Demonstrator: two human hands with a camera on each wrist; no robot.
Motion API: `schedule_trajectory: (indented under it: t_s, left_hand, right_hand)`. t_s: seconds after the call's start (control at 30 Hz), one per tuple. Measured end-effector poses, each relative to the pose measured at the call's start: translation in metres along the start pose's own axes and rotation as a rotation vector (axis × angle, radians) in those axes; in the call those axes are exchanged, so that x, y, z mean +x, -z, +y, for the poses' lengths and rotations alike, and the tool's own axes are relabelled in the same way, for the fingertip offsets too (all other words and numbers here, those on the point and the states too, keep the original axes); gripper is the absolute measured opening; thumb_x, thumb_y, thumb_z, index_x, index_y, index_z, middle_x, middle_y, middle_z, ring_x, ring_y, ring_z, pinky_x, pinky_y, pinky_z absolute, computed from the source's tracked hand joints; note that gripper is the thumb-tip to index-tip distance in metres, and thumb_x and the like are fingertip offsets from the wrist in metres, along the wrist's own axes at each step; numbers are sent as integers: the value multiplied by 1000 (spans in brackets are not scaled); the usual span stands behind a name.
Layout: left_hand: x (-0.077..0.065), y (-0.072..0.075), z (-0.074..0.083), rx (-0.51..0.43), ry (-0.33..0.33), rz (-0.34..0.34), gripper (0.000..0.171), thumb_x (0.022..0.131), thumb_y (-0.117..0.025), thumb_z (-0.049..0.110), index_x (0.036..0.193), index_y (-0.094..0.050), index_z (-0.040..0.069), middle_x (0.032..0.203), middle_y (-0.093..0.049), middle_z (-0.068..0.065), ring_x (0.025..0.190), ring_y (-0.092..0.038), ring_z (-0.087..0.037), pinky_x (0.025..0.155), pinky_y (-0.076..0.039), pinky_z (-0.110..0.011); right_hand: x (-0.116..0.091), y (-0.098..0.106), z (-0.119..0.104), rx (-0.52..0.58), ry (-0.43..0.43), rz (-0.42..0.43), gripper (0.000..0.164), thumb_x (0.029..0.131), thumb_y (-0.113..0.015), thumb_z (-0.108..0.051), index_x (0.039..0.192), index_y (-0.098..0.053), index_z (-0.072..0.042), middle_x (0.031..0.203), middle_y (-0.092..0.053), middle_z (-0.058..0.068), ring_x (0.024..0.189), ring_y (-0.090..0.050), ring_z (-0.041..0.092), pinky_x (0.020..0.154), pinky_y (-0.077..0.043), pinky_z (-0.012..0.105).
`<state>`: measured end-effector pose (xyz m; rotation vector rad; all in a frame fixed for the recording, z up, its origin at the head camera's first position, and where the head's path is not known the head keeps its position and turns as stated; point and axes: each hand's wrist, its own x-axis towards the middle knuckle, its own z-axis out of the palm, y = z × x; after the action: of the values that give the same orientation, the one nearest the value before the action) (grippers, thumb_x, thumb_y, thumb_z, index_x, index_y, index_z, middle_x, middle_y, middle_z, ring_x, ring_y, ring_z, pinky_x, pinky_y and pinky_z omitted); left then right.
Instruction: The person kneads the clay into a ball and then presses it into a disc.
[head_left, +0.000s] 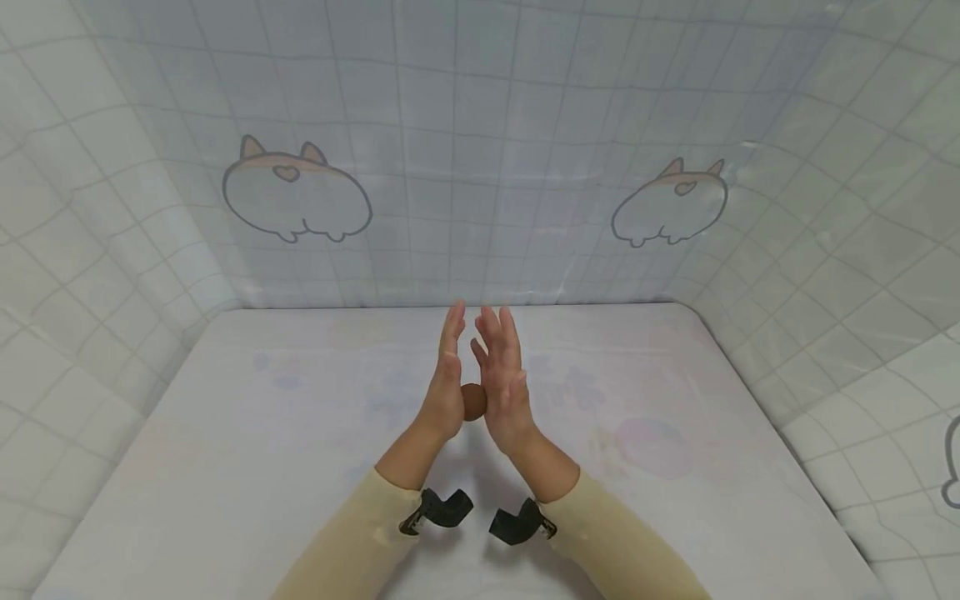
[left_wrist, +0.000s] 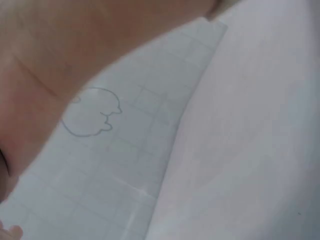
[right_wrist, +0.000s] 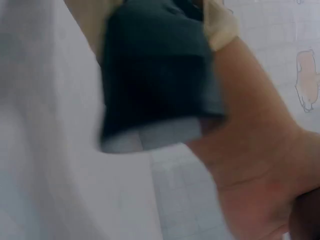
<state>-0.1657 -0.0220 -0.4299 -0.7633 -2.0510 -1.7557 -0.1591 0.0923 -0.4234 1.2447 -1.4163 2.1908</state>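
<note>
A small brown ball [head_left: 473,402] is pressed between the palms of two hands in the head view; its material cannot be made out. My left hand [head_left: 447,387] touches it from the left, fingers straight and pointing away from me. From the other side my right hand [head_left: 506,387] presses on it, its fingers also extended and slightly spread. In the right wrist view part of the brown ball [right_wrist: 307,215] shows at the lower right edge, beside the palm. The left wrist view catches mostly the wrist and heel of the left hand [left_wrist: 30,110].
Both hands are above a white table [head_left: 262,467] with faint pastel patches. A pale grid-patterned curtain [head_left: 480,167] with cartoon animal outlines stands behind and at both sides. Black wrist mounts [head_left: 447,508] sit on the cream sleeves [head_left: 352,533].
</note>
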Motion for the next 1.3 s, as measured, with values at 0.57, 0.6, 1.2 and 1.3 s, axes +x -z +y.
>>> schedule_trajectory:
  t_s: [0.57, 0.6, 1.2, 1.3]
  left_hand:
    - [-22, -9, 6, -162, -13, -211, 90, 96, -8, 76, 162, 3, 15, 168, 4, -4, 152, -8, -34, 116, -2, -64]
    - [-22, -8, 7, -175, -37, -205, 91, 96, -9, 76, 162, 3, 14, 168, 4, -5, 152, -8, -34, 116, -2, -63]
    - [-6, -9, 10, -27, -120, 17, 96, 93, -9, 79, 161, 8, 13, 167, 4, -5, 153, 1, -24, 116, -1, -64]
    - [-4, -7, 9, 15, -88, 27, 96, 93, -8, 79, 161, 5, 13, 167, 4, -3, 153, 0, -22, 116, -2, -63]
  right_hand:
    - [9, 20, 12, -308, -112, 30, 93, 98, -17, -75, 161, 2, -9, 167, -1, 12, 153, -2, 25, 120, -4, 54]
    - [8, 20, 13, -301, -140, 18, 93, 97, -17, -76, 161, 1, -11, 167, -1, 9, 153, -2, 23, 120, -3, 54]
    - [-17, 7, 16, -305, -30, -101, 91, 100, -8, -70, 160, 1, -2, 166, 1, 18, 153, -3, 32, 118, -7, 59]
    - [-19, 5, 12, -281, -21, -101, 92, 100, -9, -71, 160, 1, -3, 166, 2, 20, 153, -2, 32, 118, -6, 59]
